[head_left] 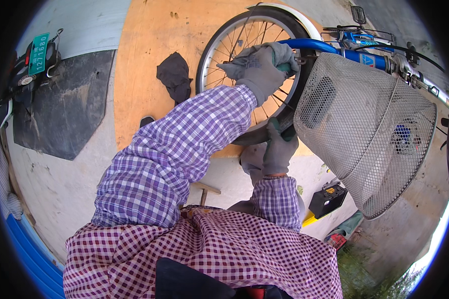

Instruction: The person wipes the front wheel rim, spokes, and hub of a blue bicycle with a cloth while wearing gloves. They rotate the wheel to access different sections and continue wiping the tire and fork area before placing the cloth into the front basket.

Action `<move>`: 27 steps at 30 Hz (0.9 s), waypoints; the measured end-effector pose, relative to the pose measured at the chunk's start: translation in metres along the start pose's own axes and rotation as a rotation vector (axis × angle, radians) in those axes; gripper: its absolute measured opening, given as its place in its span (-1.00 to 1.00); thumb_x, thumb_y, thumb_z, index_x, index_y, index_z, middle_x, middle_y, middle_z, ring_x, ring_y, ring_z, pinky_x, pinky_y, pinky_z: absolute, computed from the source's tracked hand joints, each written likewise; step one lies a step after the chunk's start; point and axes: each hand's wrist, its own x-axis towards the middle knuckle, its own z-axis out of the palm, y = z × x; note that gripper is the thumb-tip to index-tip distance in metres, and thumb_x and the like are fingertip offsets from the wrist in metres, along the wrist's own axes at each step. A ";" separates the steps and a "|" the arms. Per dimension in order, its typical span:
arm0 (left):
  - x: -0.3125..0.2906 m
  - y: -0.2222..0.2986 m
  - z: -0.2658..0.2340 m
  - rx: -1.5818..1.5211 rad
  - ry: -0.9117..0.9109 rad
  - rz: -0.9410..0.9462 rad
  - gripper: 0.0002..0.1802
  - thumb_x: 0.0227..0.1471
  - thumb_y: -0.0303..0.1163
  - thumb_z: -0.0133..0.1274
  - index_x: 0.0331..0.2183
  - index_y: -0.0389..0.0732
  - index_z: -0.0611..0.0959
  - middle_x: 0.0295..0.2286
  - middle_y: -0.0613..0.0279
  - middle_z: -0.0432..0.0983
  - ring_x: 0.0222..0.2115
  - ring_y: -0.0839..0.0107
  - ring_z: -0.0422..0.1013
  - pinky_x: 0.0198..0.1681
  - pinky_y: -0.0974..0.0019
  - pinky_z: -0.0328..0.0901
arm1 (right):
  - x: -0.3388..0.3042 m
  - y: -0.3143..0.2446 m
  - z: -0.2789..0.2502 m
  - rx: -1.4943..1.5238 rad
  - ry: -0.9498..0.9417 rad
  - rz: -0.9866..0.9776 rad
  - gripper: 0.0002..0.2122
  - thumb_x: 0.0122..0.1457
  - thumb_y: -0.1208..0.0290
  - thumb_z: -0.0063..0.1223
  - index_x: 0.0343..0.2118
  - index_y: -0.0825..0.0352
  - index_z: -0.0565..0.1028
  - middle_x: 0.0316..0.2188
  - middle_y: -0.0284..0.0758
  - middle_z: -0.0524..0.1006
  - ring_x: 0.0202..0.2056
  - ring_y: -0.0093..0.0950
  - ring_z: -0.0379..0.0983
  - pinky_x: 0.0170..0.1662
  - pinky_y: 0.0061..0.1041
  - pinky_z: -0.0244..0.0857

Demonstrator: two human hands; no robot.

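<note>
A bicycle with a blue frame [351, 55] has its front wheel [304, 82] before me, with a black tyre, silver rim and thin spokes. My left hand [258, 79], in a grey glove, reaches across to the wheel's hub area beside the blue fork [307, 44]. Its fingers are closed around a bunched grey rag [264, 51], which hides much of the hub. Nearer to me, my right hand [280, 152], in a grey glove with green on it, grips the tyre at its near side, thumb up. A silver wire-mesh basket [356, 124] sits just right of both hands.
Under the wheel lies a tan wooden board [144, 45], with a crumpled dark cloth [174, 77] on it. A black box [328, 200] is on the ground at lower right. To the left are a dark mat [67, 104] and a parked motorbike [27, 74].
</note>
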 end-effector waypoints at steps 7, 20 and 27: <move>0.005 -0.027 0.009 0.379 -0.028 -0.099 -0.48 0.00 -0.26 0.29 -0.02 -0.26 0.58 -0.16 -0.02 0.58 -0.10 0.11 0.52 0.01 0.16 0.39 | -0.001 -0.005 0.012 -0.041 0.022 0.028 -0.59 0.07 0.57 0.28 0.00 0.54 0.45 -0.12 -0.24 0.55 -0.14 -0.43 0.49 -0.02 -0.47 0.34; 0.005 -0.004 -0.011 1.178 -0.374 0.253 -0.84 0.09 -0.48 0.08 -0.23 -0.16 0.64 -0.23 0.20 0.63 -0.16 0.36 0.57 -0.16 0.30 0.45 | -0.018 -0.015 0.000 0.029 0.033 0.064 -0.55 0.09 0.62 0.21 0.08 0.49 0.42 -0.08 -0.25 0.55 -0.09 -0.42 0.49 0.05 -0.45 0.31; 0.004 -0.004 -0.016 1.197 -0.421 0.077 -0.74 0.06 -0.29 0.15 -0.19 -0.14 0.67 -0.22 0.17 0.63 -0.16 0.27 0.56 -0.09 0.21 0.43 | 0.002 -0.020 -0.003 0.035 -0.023 0.139 -0.53 0.08 0.64 0.23 0.08 0.53 0.40 -0.07 -0.22 0.54 -0.08 -0.39 0.49 0.05 -0.45 0.34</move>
